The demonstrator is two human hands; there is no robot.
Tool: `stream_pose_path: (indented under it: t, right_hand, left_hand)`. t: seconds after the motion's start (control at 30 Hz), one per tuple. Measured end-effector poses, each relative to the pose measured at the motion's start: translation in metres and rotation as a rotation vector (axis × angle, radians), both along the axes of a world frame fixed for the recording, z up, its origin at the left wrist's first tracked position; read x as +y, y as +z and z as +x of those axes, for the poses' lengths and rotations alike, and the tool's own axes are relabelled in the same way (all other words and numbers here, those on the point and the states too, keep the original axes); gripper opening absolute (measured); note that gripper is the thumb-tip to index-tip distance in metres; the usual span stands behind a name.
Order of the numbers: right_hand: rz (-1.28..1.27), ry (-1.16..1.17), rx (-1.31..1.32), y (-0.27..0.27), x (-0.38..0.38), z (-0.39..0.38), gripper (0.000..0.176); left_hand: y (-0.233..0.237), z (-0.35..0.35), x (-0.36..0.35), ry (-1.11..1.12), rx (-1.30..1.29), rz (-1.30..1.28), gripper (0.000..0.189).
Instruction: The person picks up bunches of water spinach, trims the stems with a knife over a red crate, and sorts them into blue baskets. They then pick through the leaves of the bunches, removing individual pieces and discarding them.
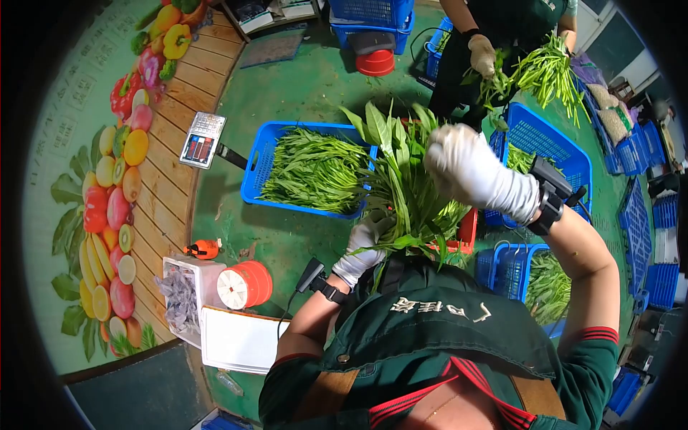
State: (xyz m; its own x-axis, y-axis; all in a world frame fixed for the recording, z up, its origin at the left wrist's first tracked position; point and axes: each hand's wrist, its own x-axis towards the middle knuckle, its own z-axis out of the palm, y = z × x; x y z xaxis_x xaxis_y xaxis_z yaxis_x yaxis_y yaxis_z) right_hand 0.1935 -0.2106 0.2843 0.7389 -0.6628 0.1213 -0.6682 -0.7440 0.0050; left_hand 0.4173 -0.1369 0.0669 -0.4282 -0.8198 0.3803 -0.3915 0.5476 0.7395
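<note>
A bunch of long-leaved greens, looking like water spinach [390, 143], stands in front of my apron with its leaves pointing away from me. My left hand [367, 244], in a white glove, is closed around the lower left side of the bunch. Beside the bunch's upper right, my right hand [462, 165] is raised and curled into a fist. Whatever is inside that fist, if anything, is hidden. Left of the bunch, a blue crate [252, 172] holds more cut greens. Part of a red crate [467, 228] shows below my right hand.
A scale display [203, 140] adjoins the blue crate. Across from me a co-worker's gloved hand [482, 56] handles greens above another blue crate [573, 154]. At lower left are a red bucket [251, 283], a white box [215, 276] and a white lid [240, 340].
</note>
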Motion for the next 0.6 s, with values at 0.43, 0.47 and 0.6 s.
stream_pose_path:
  t: [0.43, 0.47, 0.6]
  right_hand:
    - [0.095, 0.133, -0.25, 0.0, -0.019, -0.003, 0.022]
    - [0.091, 0.089, -0.107, 0.002, -0.015, 0.002, 0.021]
    - [0.114, 0.237, -0.127, -0.012, -0.012, 0.008, 0.021]
  left_hand:
    - [0.016, 0.001, -0.001, -0.056, -0.035, 0.17, 0.037]
    - [0.014, 0.0, -0.001, -0.056, -0.036, 0.171, 0.037]
    - [0.02, -0.004, -0.003, -0.04, -0.002, 0.009, 0.042]
